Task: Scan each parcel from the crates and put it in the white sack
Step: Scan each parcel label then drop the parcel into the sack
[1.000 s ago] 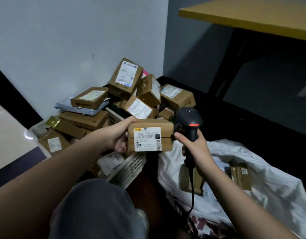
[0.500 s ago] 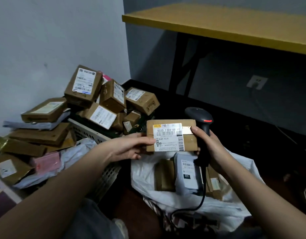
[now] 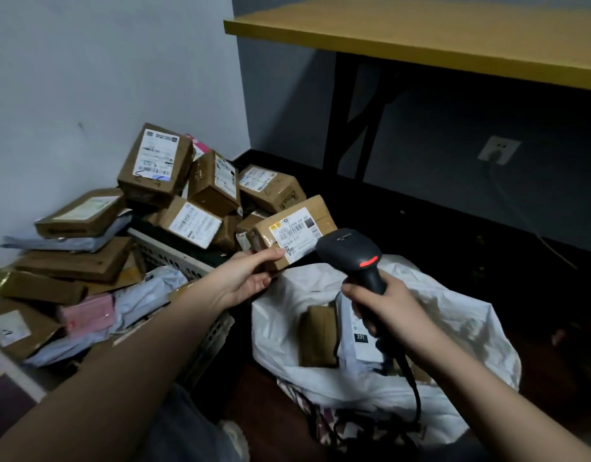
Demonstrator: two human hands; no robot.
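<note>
My left hand (image 3: pixel 245 276) pinches a small brown cardboard parcel (image 3: pixel 296 233) by its near left corner, white barcode label facing up, tilted above the sack's far edge. My right hand (image 3: pixel 387 310) grips the handle of a black barcode scanner (image 3: pixel 352 255); its head sits just right of the label and its red light is on. Below both lies the open white sack (image 3: pixel 454 328) with a brown parcel (image 3: pixel 317 335) and a white bag parcel (image 3: pixel 361 331) inside. White crates (image 3: pixel 174 258) heaped with brown parcels (image 3: pixel 155 165) stand to the left.
A yellow-topped table (image 3: pixel 421 31) on black legs stands at the back right. A wall socket (image 3: pixel 497 150) with a plugged cable sits beneath it. The scanner's cable (image 3: pixel 416 391) trails over the sack. My knee (image 3: pixel 194 431) is at the bottom centre. Grey and pink bag parcels lie at the left.
The scanner has pulled back from the parcel's right end and now sits lower, just right of the label. The parcel has tilted, its right end raised. The camera shifted slightly left.
</note>
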